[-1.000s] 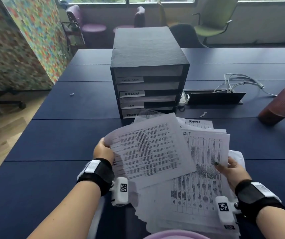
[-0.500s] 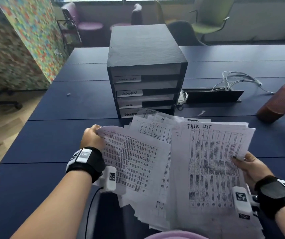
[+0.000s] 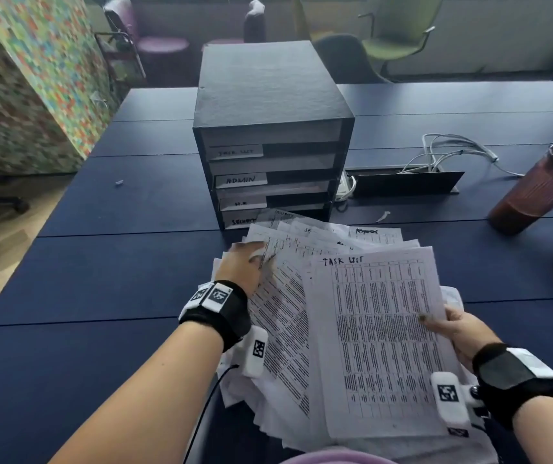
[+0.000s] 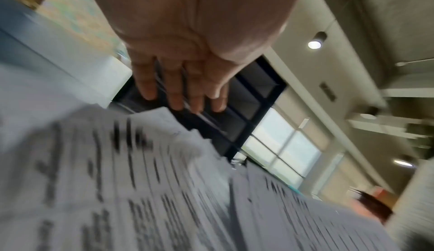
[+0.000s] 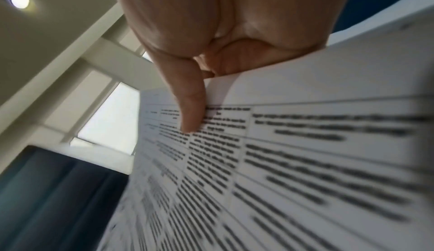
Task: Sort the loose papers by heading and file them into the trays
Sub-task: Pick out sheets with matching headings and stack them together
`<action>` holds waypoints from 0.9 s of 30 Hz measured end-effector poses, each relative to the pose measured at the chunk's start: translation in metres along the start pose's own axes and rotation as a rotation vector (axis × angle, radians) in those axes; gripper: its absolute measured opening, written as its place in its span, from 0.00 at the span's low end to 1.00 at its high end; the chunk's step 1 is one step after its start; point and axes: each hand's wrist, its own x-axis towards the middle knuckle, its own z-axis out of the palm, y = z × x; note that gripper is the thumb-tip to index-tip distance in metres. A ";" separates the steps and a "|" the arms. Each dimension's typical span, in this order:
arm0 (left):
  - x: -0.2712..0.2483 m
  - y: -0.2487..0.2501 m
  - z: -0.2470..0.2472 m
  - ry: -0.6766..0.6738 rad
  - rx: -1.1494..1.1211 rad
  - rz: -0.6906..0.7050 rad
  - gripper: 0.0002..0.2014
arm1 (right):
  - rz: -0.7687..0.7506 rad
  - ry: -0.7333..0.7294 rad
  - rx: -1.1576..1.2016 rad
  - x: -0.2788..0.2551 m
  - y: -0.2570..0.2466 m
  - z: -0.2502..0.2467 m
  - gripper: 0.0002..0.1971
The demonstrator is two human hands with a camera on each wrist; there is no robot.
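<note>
Dark-blue desk (image 3: 117,279), near to far. Right hand (image 3: 459,333), grip pinched on the "TASK LIST" sheet (image 3: 382,343), holds it over the loose papers (image 3: 285,329); left hand (image 3: 245,266), fingers straight and apart, rests on them. Beyond stand the labelled trays (image 3: 273,162). Sorting step: next, probably slide this sheet into the top tray.

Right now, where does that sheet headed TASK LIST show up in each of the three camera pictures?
Head: the TASK LIST sheet lies topmost, lower right of centre, its right edge pinched by the right hand.
Left wrist: cannot tell; the papers are blurred.
Right wrist: it fills the lower right, under the thumb.
Shared landmark: the window.
</note>
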 end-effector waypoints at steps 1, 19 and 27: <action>0.004 -0.011 -0.003 0.046 0.054 -0.105 0.16 | 0.005 0.008 -0.044 0.001 0.003 0.001 0.33; -0.014 -0.060 -0.008 -0.015 0.000 -0.469 0.19 | -0.007 0.033 -0.055 -0.002 0.009 0.005 0.49; -0.037 -0.077 -0.007 0.069 -0.349 -0.339 0.10 | -0.005 0.021 -0.069 -0.001 0.011 0.003 0.49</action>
